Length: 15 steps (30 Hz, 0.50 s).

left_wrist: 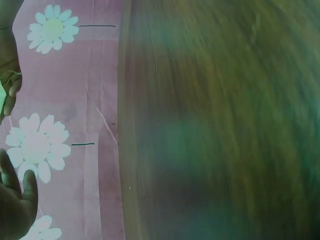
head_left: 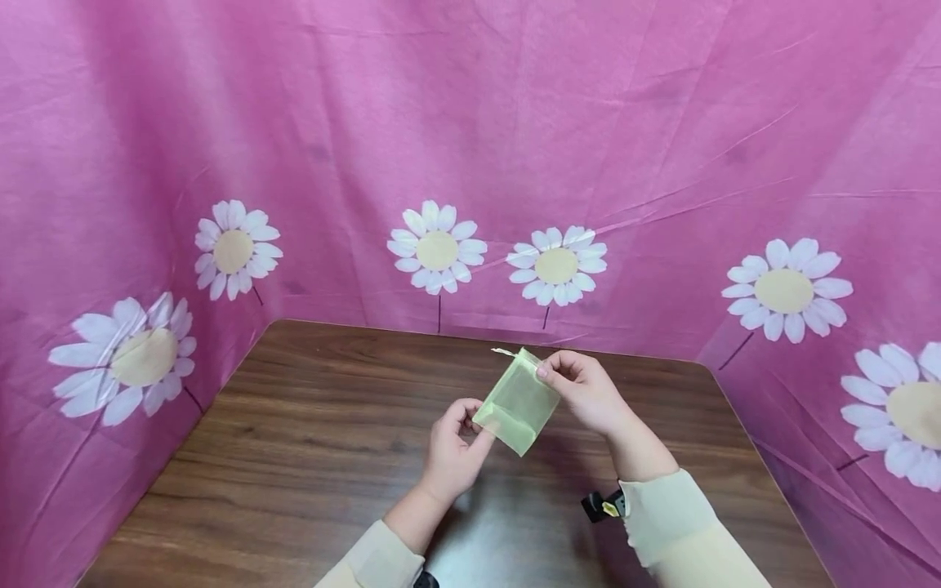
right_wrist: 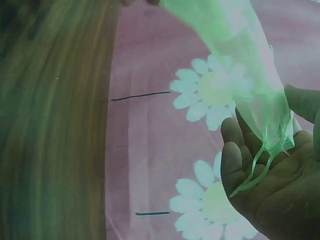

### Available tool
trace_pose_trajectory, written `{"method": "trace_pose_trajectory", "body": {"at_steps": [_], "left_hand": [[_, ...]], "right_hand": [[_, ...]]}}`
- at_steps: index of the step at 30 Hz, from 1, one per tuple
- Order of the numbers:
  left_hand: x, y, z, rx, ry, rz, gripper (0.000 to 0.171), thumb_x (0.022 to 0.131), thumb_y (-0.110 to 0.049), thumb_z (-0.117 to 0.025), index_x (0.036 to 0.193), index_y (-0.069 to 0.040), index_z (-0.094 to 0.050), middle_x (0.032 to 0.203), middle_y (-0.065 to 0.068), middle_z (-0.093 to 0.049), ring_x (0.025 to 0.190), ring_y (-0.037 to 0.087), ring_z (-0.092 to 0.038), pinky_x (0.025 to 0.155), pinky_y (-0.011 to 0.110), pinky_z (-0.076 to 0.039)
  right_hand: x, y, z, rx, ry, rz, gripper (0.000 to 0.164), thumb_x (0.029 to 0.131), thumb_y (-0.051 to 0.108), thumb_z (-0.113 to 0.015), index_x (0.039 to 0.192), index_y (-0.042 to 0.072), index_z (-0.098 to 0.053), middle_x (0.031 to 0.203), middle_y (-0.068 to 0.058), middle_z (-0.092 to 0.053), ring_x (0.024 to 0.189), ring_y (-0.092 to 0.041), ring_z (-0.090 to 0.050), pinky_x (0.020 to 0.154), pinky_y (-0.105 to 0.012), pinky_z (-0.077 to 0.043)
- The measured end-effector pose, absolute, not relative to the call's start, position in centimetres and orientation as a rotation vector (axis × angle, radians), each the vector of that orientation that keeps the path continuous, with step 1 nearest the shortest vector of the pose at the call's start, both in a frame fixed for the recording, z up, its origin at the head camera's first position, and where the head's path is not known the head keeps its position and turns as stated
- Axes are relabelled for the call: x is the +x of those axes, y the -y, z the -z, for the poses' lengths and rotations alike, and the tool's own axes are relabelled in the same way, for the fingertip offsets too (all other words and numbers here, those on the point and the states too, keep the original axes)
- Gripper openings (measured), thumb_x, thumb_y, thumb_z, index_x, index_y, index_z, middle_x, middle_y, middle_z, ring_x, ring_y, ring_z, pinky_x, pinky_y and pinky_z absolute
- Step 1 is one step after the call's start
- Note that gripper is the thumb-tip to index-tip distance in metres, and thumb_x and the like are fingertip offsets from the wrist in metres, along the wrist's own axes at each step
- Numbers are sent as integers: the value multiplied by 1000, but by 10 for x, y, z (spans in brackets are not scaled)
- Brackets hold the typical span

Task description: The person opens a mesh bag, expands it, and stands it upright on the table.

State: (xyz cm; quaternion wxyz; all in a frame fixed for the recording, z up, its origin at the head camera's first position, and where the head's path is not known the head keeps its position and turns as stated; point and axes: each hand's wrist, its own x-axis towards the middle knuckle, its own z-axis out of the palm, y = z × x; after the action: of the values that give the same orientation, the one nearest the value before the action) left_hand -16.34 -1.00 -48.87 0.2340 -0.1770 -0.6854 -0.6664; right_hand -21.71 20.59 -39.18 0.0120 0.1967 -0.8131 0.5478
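Note:
A small sheer yellow-green drawstring pouch (head_left: 520, 400) is held above the table, tilted, with its cord end upward. My right hand (head_left: 584, 392) pinches its upper right edge between thumb and fingers. At the lower left corner, my left hand (head_left: 457, 449) grips the pouch, the thumb near its bottom and the other fingers curled at its side. In the right wrist view, the cord ends of the pouch (right_wrist: 265, 145) hang over the palm of the right hand (right_wrist: 285, 195). The left wrist view shows only part of the left hand (left_wrist: 17, 205); its contact with the pouch is out of frame.
Beneath the hands is a brown wood-grain table (head_left: 316, 416). A pink cloth (head_left: 353, 122) printed with white daisies hangs around its back and sides. A black device (head_left: 603, 506) sits at the right cuff.

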Motion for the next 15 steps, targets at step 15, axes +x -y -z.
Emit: {"method": "trace_pose_trajectory", "body": {"at_steps": [15], "left_hand": [[-163, 0, 488, -372, 1915, 2042, 3, 87, 4, -77, 89, 6, -75, 74, 13, -70, 61, 3, -53, 56, 19, -43]], "right_hand": [[-208, -201, 378, 725, 2456, -1671, 11, 102, -1, -64, 92, -6, -67, 99, -20, -71, 76, -11, -63, 64, -27, -54]]}}
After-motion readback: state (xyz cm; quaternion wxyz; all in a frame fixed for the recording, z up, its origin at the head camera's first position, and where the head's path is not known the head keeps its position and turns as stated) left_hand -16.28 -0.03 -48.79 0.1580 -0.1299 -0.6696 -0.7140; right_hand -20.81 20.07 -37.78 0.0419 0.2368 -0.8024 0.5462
